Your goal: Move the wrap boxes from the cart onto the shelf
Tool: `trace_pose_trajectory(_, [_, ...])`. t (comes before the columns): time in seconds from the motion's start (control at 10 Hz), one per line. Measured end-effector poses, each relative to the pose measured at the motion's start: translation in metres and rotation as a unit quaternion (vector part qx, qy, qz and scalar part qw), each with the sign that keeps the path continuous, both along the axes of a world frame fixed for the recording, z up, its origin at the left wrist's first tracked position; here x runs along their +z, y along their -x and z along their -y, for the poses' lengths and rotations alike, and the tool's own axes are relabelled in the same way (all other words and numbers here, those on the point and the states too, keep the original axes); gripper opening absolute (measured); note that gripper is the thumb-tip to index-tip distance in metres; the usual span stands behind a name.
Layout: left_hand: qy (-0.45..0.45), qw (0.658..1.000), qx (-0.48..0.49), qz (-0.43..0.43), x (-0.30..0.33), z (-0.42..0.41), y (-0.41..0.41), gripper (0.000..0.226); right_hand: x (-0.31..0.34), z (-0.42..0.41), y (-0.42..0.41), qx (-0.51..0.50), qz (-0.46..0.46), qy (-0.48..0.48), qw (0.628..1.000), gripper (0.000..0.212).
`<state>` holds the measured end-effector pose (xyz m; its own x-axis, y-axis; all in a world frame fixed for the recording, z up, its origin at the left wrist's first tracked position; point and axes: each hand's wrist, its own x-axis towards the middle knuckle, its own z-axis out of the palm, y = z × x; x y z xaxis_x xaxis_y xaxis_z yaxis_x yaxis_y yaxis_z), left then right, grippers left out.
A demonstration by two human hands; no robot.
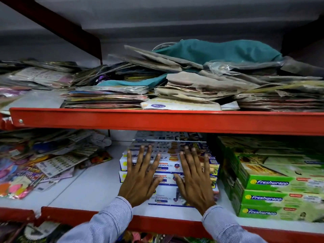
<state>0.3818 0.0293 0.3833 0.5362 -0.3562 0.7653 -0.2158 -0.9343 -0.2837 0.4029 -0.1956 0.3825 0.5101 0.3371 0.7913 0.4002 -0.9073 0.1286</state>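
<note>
1. Two bare hands press flat against a stack of white-and-blue foil boxes (168, 165) on the middle shelf (84, 186) of a red-framed rack.
2. The left hand (140, 179) lies with fingers spread wide, palm down on the left half of the stack, fingertips reaching toward the upper boxes.
3. The right hand (194, 179) mirrors it on the right half, fingers likewise fanned and flat; neither hand grips or pinches anything.
4. Both wrists emerge from light blue striped sleeves (108, 225) that cross the shelf's red front lip (157, 223).
5. The foil boxes sit in staggered layers, the lowest nearest the shelf edge, the upper ones set farther back under the red beam (157, 120).
6. Just to the right stands a stack of green Freshwrapp boxes (266, 197), three front faces showing one above another, close beside the foil stack.
7. To the left, apart from the foil boxes, a loose heap of colourful packets (35, 165) spills across the white shelf board.
8. The shelf above carries untidy piles of flat paper bags (192, 81) and plastic-wrapped packs, with a teal cloth bag (219, 50) on top.
9. A white packet marked "Maruti" (175, 105) rests at the front edge of that upper shelf.
10. The cart is not in view; every wrap box visible is on the shelf.
</note>
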Motion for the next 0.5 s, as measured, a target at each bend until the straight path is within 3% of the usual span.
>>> trace_pose_trajectory(0.3, [-0.011, 0.998, 0.002, 0.067, -0.019, -0.007, -0.026, 0.072, -0.014, 0.000, -0.023, -0.009, 0.087, 0.011, 0.996, 0.075])
trace_pose_trajectory(0.5, [-0.012, 0.999, 0.018, 0.037, -0.009, 0.001, -0.008, 0.074, -0.001, -0.002, -0.001, 0.012, 0.070, -0.009, 0.997, 0.073])
